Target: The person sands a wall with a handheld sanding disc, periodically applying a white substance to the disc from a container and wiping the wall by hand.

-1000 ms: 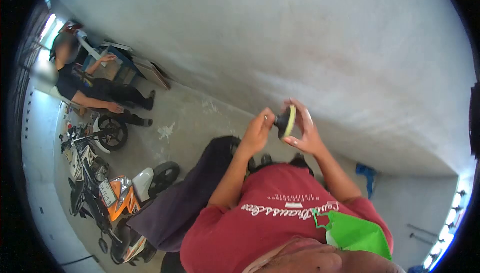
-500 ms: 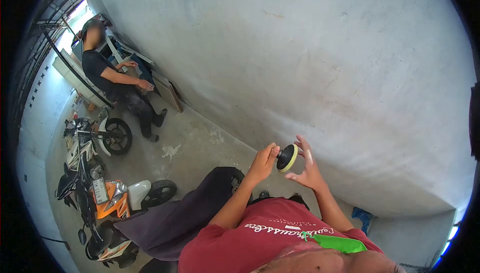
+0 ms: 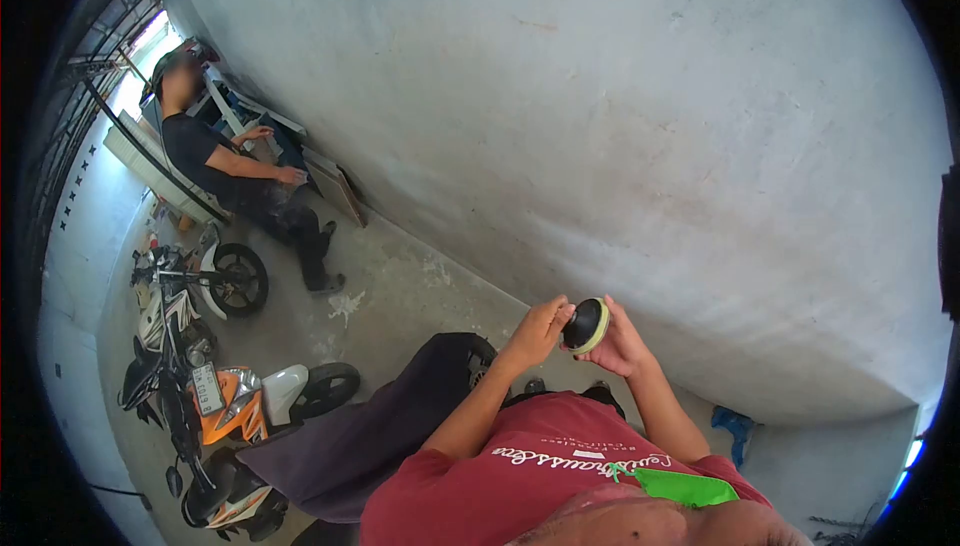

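Note:
A round pad (image 3: 583, 326) with a black domed back, a pale yellow rim and a short knob is held between my two hands, above the front of my shirt. My left hand (image 3: 542, 334) grips the knob side, its fingers closed together. Around the yellow face, my right hand (image 3: 624, 344) is cupped, the fingers at the top of the rim and the thumb below. Its palm is partly hidden by the pad. I cannot make out the surface of the yellow face from here.
Ahead rises a large grey plastered wall (image 3: 560, 126). Motorbikes, one orange (image 3: 235, 401), stand at left beside a dark cloth cover (image 3: 370, 436). A person in black (image 3: 215, 161) stands by boards (image 3: 335, 186) against the wall. A blue item (image 3: 735, 431) lies right.
My right hand, earlier spread open and apart from the yellow face, has come up against the pad and curled round it. The pad has moved slightly down and right.

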`<action>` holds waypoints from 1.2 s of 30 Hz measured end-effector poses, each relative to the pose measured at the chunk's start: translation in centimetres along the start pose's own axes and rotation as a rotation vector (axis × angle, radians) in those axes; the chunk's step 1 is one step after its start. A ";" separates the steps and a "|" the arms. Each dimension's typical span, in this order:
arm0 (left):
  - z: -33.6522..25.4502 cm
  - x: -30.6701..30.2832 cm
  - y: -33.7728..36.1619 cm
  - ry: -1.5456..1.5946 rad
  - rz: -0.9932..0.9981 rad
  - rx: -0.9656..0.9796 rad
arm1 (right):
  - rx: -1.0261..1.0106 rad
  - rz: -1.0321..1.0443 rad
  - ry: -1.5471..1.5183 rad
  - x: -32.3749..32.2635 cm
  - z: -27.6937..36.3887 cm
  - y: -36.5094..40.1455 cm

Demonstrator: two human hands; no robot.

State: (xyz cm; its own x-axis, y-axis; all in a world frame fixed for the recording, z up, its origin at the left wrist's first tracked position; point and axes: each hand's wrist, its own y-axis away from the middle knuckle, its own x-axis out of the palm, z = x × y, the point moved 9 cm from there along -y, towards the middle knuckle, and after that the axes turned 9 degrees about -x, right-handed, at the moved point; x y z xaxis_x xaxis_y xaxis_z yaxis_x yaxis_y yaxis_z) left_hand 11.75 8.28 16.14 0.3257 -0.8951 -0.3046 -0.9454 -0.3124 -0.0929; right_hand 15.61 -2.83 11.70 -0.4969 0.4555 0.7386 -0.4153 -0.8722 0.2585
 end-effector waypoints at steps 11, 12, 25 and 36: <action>-1.4 0.2 -0.7 0.019 -0.069 -0.025 | -0.301 -0.088 0.305 -1.7 2.7 0.3; -1.0 -0.1 -0.9 0.001 -0.111 -0.041 | -0.397 0.025 0.347 -0.3 4.0 0.8; -0.9 0.9 -1.6 0.021 0.013 -0.022 | -0.243 -0.029 0.373 -3.9 2.2 0.3; 3.0 -17.4 -13.7 0.064 -0.717 -0.140 | -0.042 -0.540 1.596 -22.6 -1.0 3.6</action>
State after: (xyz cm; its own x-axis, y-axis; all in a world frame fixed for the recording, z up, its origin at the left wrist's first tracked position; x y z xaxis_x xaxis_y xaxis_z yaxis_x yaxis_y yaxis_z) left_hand 19.00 29.06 19.83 0.8678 -0.4710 -0.1586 -0.4908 -0.8622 -0.1250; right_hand 24.59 -16.08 -4.62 -0.5105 0.4151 -0.7530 -0.7890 -0.5743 0.2183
